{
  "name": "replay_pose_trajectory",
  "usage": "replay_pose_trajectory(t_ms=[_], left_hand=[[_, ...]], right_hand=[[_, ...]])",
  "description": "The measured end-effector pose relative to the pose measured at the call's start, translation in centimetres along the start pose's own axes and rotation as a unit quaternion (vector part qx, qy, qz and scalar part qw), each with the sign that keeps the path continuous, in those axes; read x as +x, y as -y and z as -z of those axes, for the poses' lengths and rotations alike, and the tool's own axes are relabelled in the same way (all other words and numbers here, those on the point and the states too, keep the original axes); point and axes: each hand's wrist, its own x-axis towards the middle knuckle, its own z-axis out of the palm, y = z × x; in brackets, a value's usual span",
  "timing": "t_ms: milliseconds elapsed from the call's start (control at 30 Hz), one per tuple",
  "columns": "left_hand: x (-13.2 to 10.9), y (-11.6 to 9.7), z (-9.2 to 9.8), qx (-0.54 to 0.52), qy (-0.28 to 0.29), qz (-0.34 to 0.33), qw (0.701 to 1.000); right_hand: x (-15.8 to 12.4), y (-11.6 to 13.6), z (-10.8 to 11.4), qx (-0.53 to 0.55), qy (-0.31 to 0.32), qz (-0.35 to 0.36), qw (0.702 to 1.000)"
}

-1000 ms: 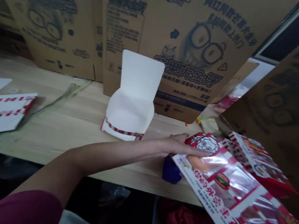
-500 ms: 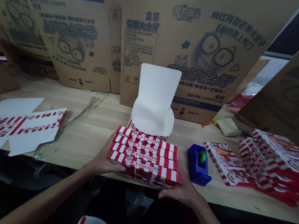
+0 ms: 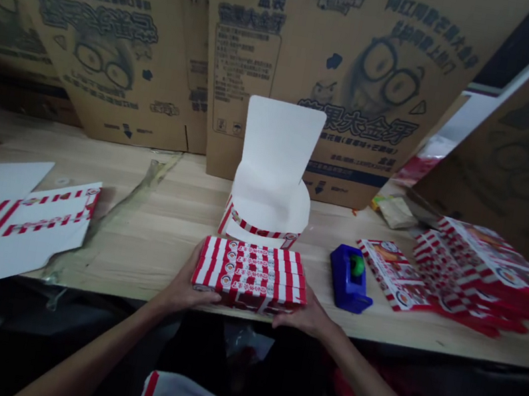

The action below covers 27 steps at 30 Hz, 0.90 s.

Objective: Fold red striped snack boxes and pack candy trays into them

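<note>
Between my two hands stands a row of several red-and-white striped small boxes [image 3: 252, 270], pressed together at the table's front edge. My left hand [image 3: 185, 289] grips the row's left end, thumb along the near face. At the right end, my right hand [image 3: 309, 313] is closed on the same row in a like way. Just behind the boxes sits an open white carton [image 3: 278, 160] with striped outer walls, its tall back flap upright. A blue tape dispenser [image 3: 349, 283] with a green hub is to the right of my right hand.
Flat striped box blanks [image 3: 48, 216] lie on the left of the wooden table [image 3: 150, 240]. A pile of striped boxes [image 3: 489, 276] is at the right, with a flat one [image 3: 394, 274] beside it. Large brown cardboard boxes [image 3: 353, 91] line the back. A small packet [image 3: 394, 211] lies near them.
The small boxes, stepped and uneven before, now line up in a tight, even row between my hands. My right hand has moved inward, and the view has shifted slightly.
</note>
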Motion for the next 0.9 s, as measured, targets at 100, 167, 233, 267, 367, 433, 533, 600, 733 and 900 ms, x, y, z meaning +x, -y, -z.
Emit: replay_pose_trajectory(t_ms=[100, 167, 233, 267, 367, 433, 533, 600, 733, 900], left_hand=[[0.3, 0.2, 0.0, 0.011, 0.001, 0.001, 1.000], [0.3, 0.1, 0.0, 0.009, 0.001, 0.000, 1.000], [0.2, 0.0, 0.0, 0.000, 0.001, -0.004, 1.000], [0.2, 0.0, 0.0, -0.004, 0.000, -0.004, 1.000], [0.2, 0.0, 0.0, -0.012, -0.004, 0.001, 1.000], [0.2, -0.2, -0.1, -0.017, -0.008, 0.005, 1.000], [0.4, -0.7, -0.2, -0.027, -0.008, -0.002, 1.000], [0.3, -0.8, -0.1, -0.030, 0.003, -0.009, 1.000], [0.0, -0.1, 0.5, 0.030, 0.054, 0.002, 0.998], [-0.1, 0.8, 0.9, 0.092, 0.071, -0.009, 0.993]], right_hand=[[-0.1, 0.7, 0.4, -0.007, 0.017, -0.013, 1.000], [-0.4, 1.5, 1.3, -0.007, 0.034, -0.028, 0.999], [-0.6, 3.0, 2.8, -0.026, 0.044, -0.034, 0.998], [-0.5, 4.0, 3.6, -0.050, 0.045, -0.029, 0.997], [0.8, 7.8, 5.5, -0.171, 0.063, 0.018, 0.983], [2.6, 10.2, 5.6, -0.244, 0.119, 0.065, 0.960], [5.8, 12.4, 4.6, -0.312, 0.220, 0.090, 0.920], [7.4, 12.8, 3.8, -0.341, 0.263, 0.073, 0.900], [8.7, 12.6, 2.7, -0.358, 0.283, 0.046, 0.889], [8.7, 12.7, 2.1, -0.375, 0.277, 0.030, 0.884]])
